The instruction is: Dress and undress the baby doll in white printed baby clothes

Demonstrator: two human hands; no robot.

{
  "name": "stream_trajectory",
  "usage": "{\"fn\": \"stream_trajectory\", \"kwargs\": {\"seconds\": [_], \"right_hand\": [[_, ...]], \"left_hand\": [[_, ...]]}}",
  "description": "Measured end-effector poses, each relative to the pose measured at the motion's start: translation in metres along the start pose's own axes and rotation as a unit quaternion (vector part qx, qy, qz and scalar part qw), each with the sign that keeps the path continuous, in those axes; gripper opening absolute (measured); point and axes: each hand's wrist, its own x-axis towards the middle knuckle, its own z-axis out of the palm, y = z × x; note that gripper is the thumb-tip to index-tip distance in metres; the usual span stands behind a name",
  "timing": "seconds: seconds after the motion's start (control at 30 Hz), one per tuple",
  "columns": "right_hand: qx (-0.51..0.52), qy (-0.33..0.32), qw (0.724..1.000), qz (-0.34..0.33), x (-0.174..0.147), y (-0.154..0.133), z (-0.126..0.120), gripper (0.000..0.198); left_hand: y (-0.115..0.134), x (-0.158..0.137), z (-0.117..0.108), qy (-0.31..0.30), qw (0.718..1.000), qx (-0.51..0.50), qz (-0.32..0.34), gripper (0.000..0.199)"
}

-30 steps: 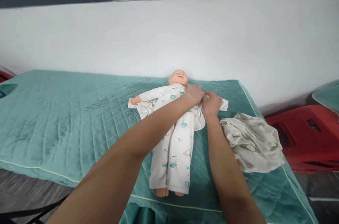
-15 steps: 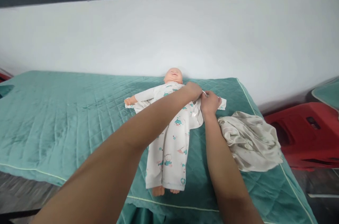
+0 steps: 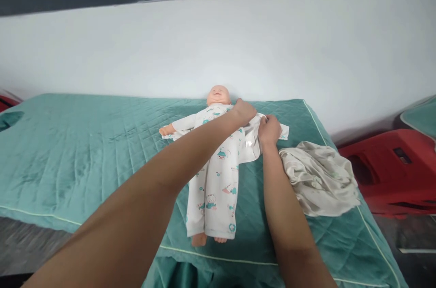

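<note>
My right hand (image 3: 270,130) pinches the shirt (image 3: 250,145) beside the doll (image 3: 218,96)

Taking the doll's waist as the centre of my clock, its head lies at 12, next to the wall (image 3: 170,52), and its bare toes at 6, towards me. It is face-up on the quilt (image 3: 68,151) in printed pyjamas (image 3: 218,188), probably because lying flat leaves both arms within reach. The shirt looks partly tucked beneath it, showing near 10 under the doll's bare hand and again at 2.

At 2, my right hand has thumb and fingers closed on the shirt's edge. My left hand (image 3: 244,111), between 1 and 2, is curled near the doll's shoulder; its fingertips face away, so I cannot tell whether it grips fabric or something beneath. With my hands set apart like this, I judge that the stretch between them lies spread instead of bunched. A rumpled cloth (image 3: 316,179) sits just past 3, seemingly placed clear of both hands; whether it touches my right forearm I cannot say.

My left forearm crosses the doll's belly and covers much of the pyjamas. The doll's arm on the 2 o'clock side is lost behind my hands. The folds hide the cloth's shape. Farther out at 3, a red stool (image 3: 391,170) is cut off by the view's edge.
</note>
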Motion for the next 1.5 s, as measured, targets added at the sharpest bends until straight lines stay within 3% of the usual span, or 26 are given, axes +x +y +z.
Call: {"fn": "stream_trajectory", "kwargs": {"seconds": [0.3,0.53,0.7,0.97,1.2,1.37,1.43,1.5], "right_hand": [[0.091,0.003,0.995,0.045,0.004,0.013,0.007,0.027],[0.163,0.029,0.985,0.052,0.005,0.017,0.007,0.027],[0.258,0.023,0.965,0.040,0.015,0.020,0.006,0.020],[0.357,0.035,0.930,0.074,0.026,0.022,0.011,0.013],[0.320,0.055,0.944,0.049,0.025,0.020,0.010,0.019],[0.172,0.084,0.979,-0.066,0.014,0.011,0.006,0.030],[0.145,0.080,0.980,-0.113,0.006,0.004,0.003,0.034],[0.129,0.075,0.980,-0.135,-0.002,-0.004,0.000,0.035]], "left_hand": [[-0.029,-0.019,-0.013,-0.013,0.998,0.043,-0.032,0.044],[-0.046,-0.029,-0.010,0.002,0.999,0.027,-0.036,0.043],[-0.049,-0.033,-0.001,0.018,1.000,0.011,-0.020,0.043],[-0.041,-0.033,0.007,0.036,0.999,-0.010,0.001,0.045],[-0.026,-0.018,0.019,0.011,0.999,-0.035,-0.001,0.046],[-0.015,-0.016,0.022,0.010,0.996,-0.082,-0.021,0.047],[-0.018,-0.033,0.020,0.050,0.992,-0.115,-0.031,0.045],[-0.028,-0.061,0.023,0.147,0.973,-0.173,-0.053,0.039]]}}
